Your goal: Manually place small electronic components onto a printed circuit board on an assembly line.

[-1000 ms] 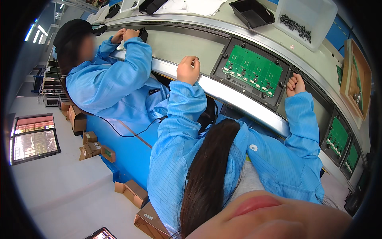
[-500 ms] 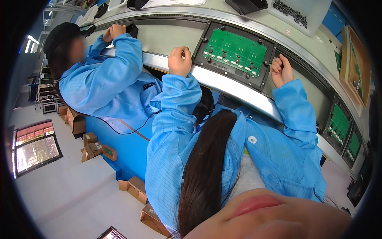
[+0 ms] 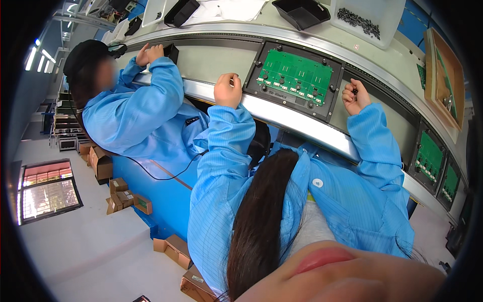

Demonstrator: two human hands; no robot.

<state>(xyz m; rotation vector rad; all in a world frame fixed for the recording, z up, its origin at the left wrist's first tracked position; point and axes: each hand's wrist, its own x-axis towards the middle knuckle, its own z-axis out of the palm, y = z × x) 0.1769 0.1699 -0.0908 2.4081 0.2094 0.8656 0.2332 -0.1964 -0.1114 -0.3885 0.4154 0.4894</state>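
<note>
A green circuit board lies in a black carrier frame on the conveyor in front of me. Its near edge bears a row of small white connectors, and a few round black knobs show on it. To the left of the carrier, my left hand is closed at the conveyor's near rail; a dark spot shows at its fingertips, too small to name. My right hand, right of the carrier, has its fingers curled round small black parts, partly hidden by the fingers.
Beyond the conveyor stand a black tray and a clear bin of small black parts. A wooden box is at the far right. More boards in carriers sit along the conveyor to the right. A co-worker in blue works at my left.
The view has shifted slightly. My right hand has turned, so the small black parts in its fingers show more plainly. My left hand stays beside the carrier.
</note>
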